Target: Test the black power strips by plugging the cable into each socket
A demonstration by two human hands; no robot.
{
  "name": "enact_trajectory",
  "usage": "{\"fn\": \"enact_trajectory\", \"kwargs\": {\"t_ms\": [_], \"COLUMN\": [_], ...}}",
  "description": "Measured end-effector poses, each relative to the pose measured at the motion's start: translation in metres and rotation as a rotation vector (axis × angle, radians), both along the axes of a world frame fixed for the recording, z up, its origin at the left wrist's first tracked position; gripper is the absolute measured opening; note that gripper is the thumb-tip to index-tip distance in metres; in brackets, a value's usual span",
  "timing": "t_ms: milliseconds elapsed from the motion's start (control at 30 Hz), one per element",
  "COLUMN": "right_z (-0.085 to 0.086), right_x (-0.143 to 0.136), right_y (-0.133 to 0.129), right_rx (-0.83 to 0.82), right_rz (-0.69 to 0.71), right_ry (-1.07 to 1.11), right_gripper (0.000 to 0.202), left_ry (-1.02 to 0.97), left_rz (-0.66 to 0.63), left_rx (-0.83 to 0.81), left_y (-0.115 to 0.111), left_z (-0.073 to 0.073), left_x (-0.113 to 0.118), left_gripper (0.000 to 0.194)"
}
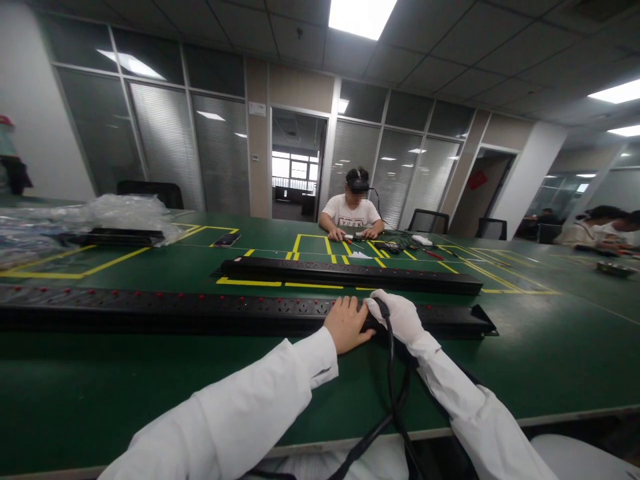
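Note:
A long black power strip [175, 310] with a row of sockets and small red parts lies across the green table in front of me. My left hand [346, 325], bare below a white sleeve, grips across this strip, fingers over its top and thumb at the near side. Beside it, my right hand [399, 315] wears a white glove and is closed on the end of a thick black cable [391, 360] over the strip's sockets. The cable's tip and the socket under it are hidden by my fingers. From there the cable hangs down over the table's near edge.
A second power strip [350, 272] lies just beyond. Clear plastic wrap [120, 217] and a phone [227, 239] are at the left. Yellow tape outlines [250, 283] mark the table. Across it, a person [351, 212] wearing a headset handles small parts near tangled cables [400, 243].

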State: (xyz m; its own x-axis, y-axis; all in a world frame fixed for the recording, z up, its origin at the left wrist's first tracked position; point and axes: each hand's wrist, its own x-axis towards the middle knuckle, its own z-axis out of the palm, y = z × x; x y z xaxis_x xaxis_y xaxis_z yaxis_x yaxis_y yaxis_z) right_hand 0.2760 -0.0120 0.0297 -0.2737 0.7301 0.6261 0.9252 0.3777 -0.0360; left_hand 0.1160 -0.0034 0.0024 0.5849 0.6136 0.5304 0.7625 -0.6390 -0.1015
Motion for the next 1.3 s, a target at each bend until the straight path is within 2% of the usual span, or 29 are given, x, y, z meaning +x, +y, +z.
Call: {"fn": "enact_trajectory", "kwargs": {"t_ms": [467, 767, 1300], "right_z": [0.0012, 0.0041, -0.0008], "right_x": [-0.0009, -0.0017, -0.0049], "right_y": [-0.0015, -0.002, -0.0044], "right_rx": [0.006, 0.094, 0.098], "right_rz": [0.003, 0.1, 0.174], "right_ry": [-0.005, 0.008, 0.106], "right_gripper": [0.029, 0.021, 0.02], "left_ry": [-0.002, -0.005, 0.006], "left_rz": [-0.001, -0.001, 0.001], "left_rx": [0.001, -0.001, -0.016], "left_y": [0.0015, 0.0013, -0.0002], "left_z": [-0.002, -0.0017, 0.0015], "left_x": [0.0002, 0.0009, 0.0011], "left_gripper": [0.056, 0.056, 0.055]}}
